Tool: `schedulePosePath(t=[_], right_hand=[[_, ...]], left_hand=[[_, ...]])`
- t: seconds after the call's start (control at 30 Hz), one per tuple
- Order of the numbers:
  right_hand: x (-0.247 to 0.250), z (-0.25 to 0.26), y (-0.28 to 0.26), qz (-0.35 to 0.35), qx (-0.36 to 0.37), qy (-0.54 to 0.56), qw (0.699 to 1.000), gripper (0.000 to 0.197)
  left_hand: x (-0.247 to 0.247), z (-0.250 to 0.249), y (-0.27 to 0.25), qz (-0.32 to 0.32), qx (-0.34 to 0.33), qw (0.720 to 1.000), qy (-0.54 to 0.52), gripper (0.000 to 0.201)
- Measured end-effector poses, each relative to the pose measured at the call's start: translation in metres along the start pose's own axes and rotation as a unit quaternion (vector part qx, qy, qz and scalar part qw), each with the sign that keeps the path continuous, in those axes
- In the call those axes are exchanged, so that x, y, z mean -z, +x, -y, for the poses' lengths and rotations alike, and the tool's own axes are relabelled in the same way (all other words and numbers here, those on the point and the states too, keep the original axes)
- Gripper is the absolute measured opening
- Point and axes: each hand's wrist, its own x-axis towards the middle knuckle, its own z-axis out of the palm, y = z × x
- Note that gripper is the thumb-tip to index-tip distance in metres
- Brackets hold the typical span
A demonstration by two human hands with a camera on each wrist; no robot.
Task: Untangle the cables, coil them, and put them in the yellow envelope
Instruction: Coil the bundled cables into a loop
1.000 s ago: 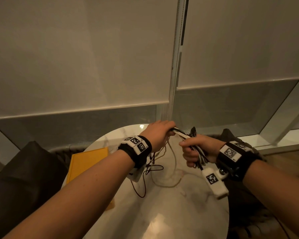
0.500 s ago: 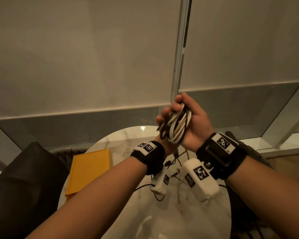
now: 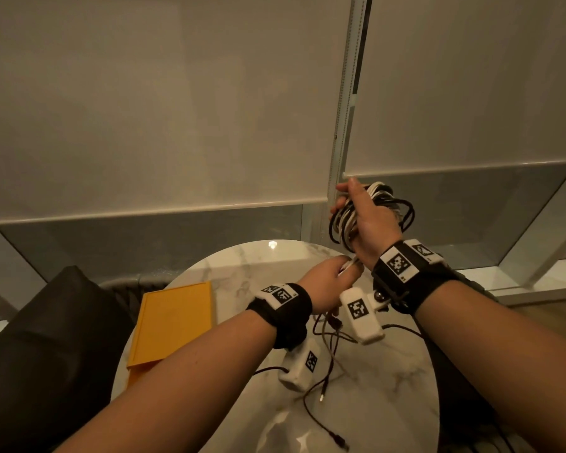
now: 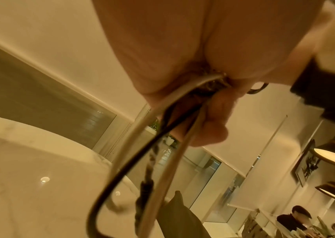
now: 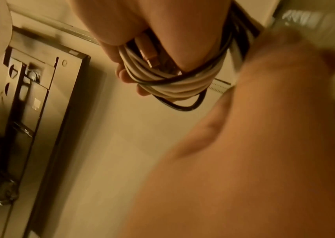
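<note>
White and black cables (image 3: 378, 207) are wound in a coil around the right hand (image 3: 371, 225), which is raised above the far edge of the table with its fingers curled about the loops. Below it, the left hand (image 3: 325, 282) pinches several loose strands that run up into the coil; the two hands sit close together, the left just under the right wrist. More loose cable ends (image 3: 327, 380) trail down from the left hand onto the table top, one with a small plug lying near the front edge.

Round and marble-patterned, the table (image 3: 389, 387) carries a bright reflection of a lamp near its far rim. On its left part lies the yellow envelope (image 3: 174, 322), flat, well apart from the cables. Dark upholstery (image 3: 46, 338) sits to the left of the table. Behind stand pale roller blinds (image 3: 160, 109), lowered most of the way over grey window glass.

From the left wrist, the strands (image 4: 174, 122) show clearly: a grey one, a black one and a pale one, clamped between curled fingers (image 4: 213, 125), with people seated in the room at lower right. From the right wrist, the coil (image 5: 174, 80) shows wrapped over the fingers, with a copper-coloured plug (image 5: 152, 59) tucked inside, and a dark framed panel (image 5: 34, 112) to the left.
</note>
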Motion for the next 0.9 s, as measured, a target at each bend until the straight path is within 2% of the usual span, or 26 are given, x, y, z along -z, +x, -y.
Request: schedulePosePath(t=[0.1, 0.23, 0.3, 0.37, 0.43, 0.53, 0.63, 0.7, 0.77, 0.83, 0.9], right_hand=[[0.004, -0.007, -0.001, -0.019, 0.011, -0.134, 0.991, 0.036], [0.010, -0.017, -0.003, -0.036, 0.030, -0.308, 0.950, 0.046], [0.017, -0.021, -0.002, -0.034, 0.010, -0.373, 0.927, 0.065], [0.024, -0.025, -0.001, -0.024, -0.026, -0.453, 0.891, 0.088], [0.030, -0.028, -0.003, -0.010, -0.057, -0.537, 0.842, 0.084], [0.035, -0.035, -0.010, 0.072, -0.070, -0.623, 0.776, 0.080], [0.037, -0.041, -0.016, 0.117, -0.076, -0.663, 0.735, 0.085], [0.041, -0.041, -0.018, 0.131, -0.091, -0.669, 0.726, 0.088], [0.048, -0.042, -0.020, 0.151, -0.114, -0.641, 0.743, 0.085], [0.057, -0.045, -0.021, 0.191, -0.161, -0.584, 0.773, 0.071], [0.065, -0.051, -0.021, 0.250, -0.210, -0.540, 0.776, 0.058]], left_hand=[[0.000, 0.000, 0.001, 0.023, 0.011, 1.000, 0.011, 0.038], [0.001, -0.001, 0.003, 0.031, -0.004, 0.996, 0.081, 0.041], [0.003, 0.002, 0.004, 0.036, -0.004, 0.992, 0.121, 0.041], [0.007, 0.005, 0.004, 0.050, -0.001, 0.986, 0.160, 0.038], [0.011, 0.005, 0.003, 0.062, -0.006, 0.977, 0.203, 0.036], [0.013, 0.008, 0.005, 0.069, -0.025, 0.961, 0.268, 0.035], [0.012, 0.015, 0.009, 0.089, -0.035, 0.947, 0.306, 0.034], [0.014, 0.016, 0.010, 0.103, -0.036, 0.942, 0.318, 0.033], [0.019, 0.016, 0.009, 0.114, -0.031, 0.937, 0.329, 0.030], [0.022, 0.017, 0.010, 0.114, -0.036, 0.930, 0.346, 0.025], [0.024, 0.017, 0.010, 0.112, -0.055, 0.918, 0.376, 0.019]])
